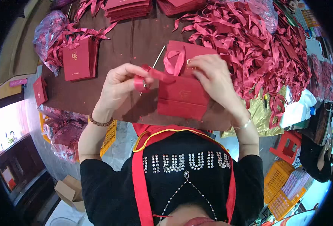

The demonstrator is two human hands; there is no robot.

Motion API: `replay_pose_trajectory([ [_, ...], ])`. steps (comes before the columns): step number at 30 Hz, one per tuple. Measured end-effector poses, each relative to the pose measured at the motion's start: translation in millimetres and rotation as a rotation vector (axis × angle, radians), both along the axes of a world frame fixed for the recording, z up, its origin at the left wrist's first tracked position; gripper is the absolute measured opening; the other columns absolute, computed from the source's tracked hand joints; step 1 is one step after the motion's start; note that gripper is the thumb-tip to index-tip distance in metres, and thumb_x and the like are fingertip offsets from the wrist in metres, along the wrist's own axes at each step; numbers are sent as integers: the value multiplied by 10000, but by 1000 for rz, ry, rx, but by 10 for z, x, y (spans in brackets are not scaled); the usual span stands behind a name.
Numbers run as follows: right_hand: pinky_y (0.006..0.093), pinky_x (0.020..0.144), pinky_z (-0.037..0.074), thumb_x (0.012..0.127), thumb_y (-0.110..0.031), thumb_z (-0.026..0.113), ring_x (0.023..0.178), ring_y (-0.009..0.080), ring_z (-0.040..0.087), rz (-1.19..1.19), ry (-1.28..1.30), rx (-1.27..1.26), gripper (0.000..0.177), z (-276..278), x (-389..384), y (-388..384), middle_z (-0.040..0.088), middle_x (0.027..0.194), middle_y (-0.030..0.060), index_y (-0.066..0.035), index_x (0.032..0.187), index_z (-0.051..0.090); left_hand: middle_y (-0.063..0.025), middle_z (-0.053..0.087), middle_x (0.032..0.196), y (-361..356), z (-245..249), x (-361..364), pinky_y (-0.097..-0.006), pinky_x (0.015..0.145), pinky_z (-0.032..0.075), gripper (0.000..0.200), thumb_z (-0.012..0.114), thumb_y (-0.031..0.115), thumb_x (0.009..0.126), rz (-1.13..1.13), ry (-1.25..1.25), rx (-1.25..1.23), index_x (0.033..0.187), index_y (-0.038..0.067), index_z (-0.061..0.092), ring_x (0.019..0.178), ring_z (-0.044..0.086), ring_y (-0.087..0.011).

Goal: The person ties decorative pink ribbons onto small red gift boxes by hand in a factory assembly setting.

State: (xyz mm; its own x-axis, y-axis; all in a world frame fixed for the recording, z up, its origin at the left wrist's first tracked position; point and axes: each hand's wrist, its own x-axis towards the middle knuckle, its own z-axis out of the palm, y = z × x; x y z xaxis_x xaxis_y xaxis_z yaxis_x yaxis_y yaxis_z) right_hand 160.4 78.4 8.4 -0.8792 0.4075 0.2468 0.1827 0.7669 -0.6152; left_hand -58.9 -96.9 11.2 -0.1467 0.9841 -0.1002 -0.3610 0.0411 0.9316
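A red paper bag (pixel 183 97) with a gold logo lies on the brown tabletop in front of me, above another red bag (pixel 196 49) that carries a pink ribbon loop (pixel 174 62). My left hand (pixel 123 83) pinches a red ribbon (pixel 140 83) and a thin metal rod (pixel 159 56), left of the bag. The ribbon runs from the fingers to the bag's upper edge. My right hand (pixel 211 73) is at the bag's upper right, its fingers curled over the edge; what they grip is hidden.
A large heap of red ribbons (pixel 245 45) covers the table's right side. Stacked red bags stand at the left (pixel 79 60) and far edge (pixel 128 9). A plastic bag (pixel 49 35) lies at the far left. Below right are a red stool (pixel 287 146) and orange crates (pixel 277 179).
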Motion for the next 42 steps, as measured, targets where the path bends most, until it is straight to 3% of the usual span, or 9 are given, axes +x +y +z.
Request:
replay_pose_trajectory([
  [7, 337, 661, 479, 748, -58, 654, 757, 273, 601, -139, -69, -22, 87, 17, 630, -389, 614, 803, 101, -43, 830, 629, -78, 584, 944, 176, -179, -61, -248, 798, 409, 65, 526, 34, 852, 164, 380, 149, 878, 0, 575, 867, 527, -122],
  [17, 337, 726, 485, 717, -139, 715, 889, 261, 582, -304, -29, -7, 289, -266, 636, -341, 571, 998, 96, -65, 980, 624, -61, 497, 773, 384, 98, -175, -335, 716, 421, 246, 418, 139, 950, 92, -382, 330, 1139, 11, 508, 751, 505, -202],
  [19, 340, 764, 484, 733, -142, 701, 915, 273, 578, -290, -49, -112, 318, -316, 612, -312, 561, 1025, 98, -59, 1027, 612, -6, 416, 673, 410, 253, 53, -260, 566, 368, 265, 408, 164, 957, 330, -75, 115, 1166, 18, 482, 618, 437, -123],
  [22, 337, 773, 487, 743, -139, 690, 934, 277, 576, -271, -27, -148, 358, -310, 578, -283, 550, 1060, 99, -70, 1082, 595, 61, 394, 578, 393, 138, 186, -181, 436, 262, 246, 457, 230, 947, 33, 321, -218, 1092, 48, 536, 479, 333, -25],
  [26, 338, 769, 488, 757, -155, 680, 933, 282, 579, -268, -54, -221, 383, -282, 538, -269, 543, 1081, 102, -88, 1121, 583, -23, 469, 584, 419, -75, 600, -312, 507, 421, 251, 492, 241, 923, -115, 648, -184, 898, 24, 616, 538, 516, -141],
  [28, 339, 748, 490, 770, -168, 669, 905, 285, 587, -265, -27, -141, 381, -274, 500, -269, 546, 1077, 99, -107, 1136, 581, -89, 534, 657, 459, -219, 691, -382, 595, 465, 220, 553, 241, 870, 9, 1243, 26, 856, 37, 634, 665, 593, -258],
  [32, 342, 729, 491, 777, -169, 664, 886, 292, 591, -244, -103, -212, 377, -247, 483, -242, 548, 1074, 99, -119, 1141, 583, -106, 567, 745, 524, -206, 741, -384, 610, 463, 183, 596, 237, 818, -132, 1318, 23, 849, 62, 643, 722, 590, -289],
  [37, 305, 695, 475, 782, -136, 656, 814, 213, 578, -198, -124, -287, 351, -226, 521, -241, 553, 1049, 86, -114, 1127, 595, -111, 564, 712, 633, -316, 654, -359, 583, 449, 176, 631, 209, 800, -192, 1181, 93, 851, 41, 641, 661, 582, -257],
  [42, 264, 723, 445, 790, -116, 648, 854, 154, 542, -74, -49, -554, 329, -91, 546, -133, 539, 1080, 72, -92, 1114, 599, 37, 512, 637, 831, -178, 410, -214, 532, 350, 152, 624, 141, 833, -577, 638, -211, 828, -11, 606, 607, 413, -19],
])
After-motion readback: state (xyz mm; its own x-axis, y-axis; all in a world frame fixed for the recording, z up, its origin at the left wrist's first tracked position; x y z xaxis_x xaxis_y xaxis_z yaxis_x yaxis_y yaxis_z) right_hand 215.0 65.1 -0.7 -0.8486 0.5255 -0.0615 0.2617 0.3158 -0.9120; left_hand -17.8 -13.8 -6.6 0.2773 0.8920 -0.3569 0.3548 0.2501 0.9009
